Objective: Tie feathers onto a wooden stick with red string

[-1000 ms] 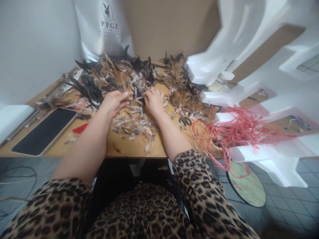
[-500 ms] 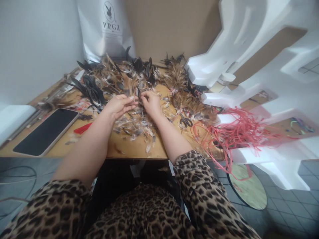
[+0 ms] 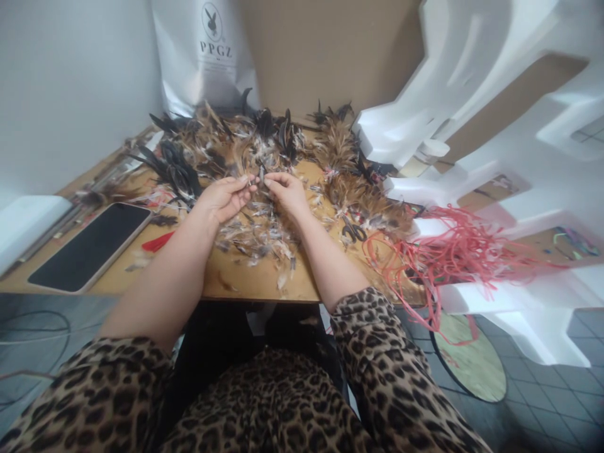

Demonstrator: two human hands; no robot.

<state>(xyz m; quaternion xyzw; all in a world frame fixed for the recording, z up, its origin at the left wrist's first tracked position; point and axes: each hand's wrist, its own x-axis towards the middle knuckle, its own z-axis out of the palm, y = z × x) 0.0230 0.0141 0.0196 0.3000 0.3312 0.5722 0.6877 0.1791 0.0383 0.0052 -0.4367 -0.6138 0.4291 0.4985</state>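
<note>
Grey and slim, a small feather appears to be held upright between the two hands, above the middle of the table; by the right hand it seems to be pinched, thumb and forefinger pressed together, presumably because so thin a thing can be gripped only by the fingertips; in the left hand, turned partly palm up, thumb and forefinger are brought close together just beside it, the other fingers being loosely curled; whether anything is pinched there cannot be told; the hands are set close to each other, perhaps so that fine work can be shared; loose feather scraps are strewn between the forearms, while black feathers are gathered beyond the left wrist, probably for easy reach; brown feather bundles are grouped on the right, seemingly to be separated from the scraps; near them scissors are laid, handy for the right hand; red strips are heaped farther right, and a phone is laid flat at the left, likely out of the way.
</note>
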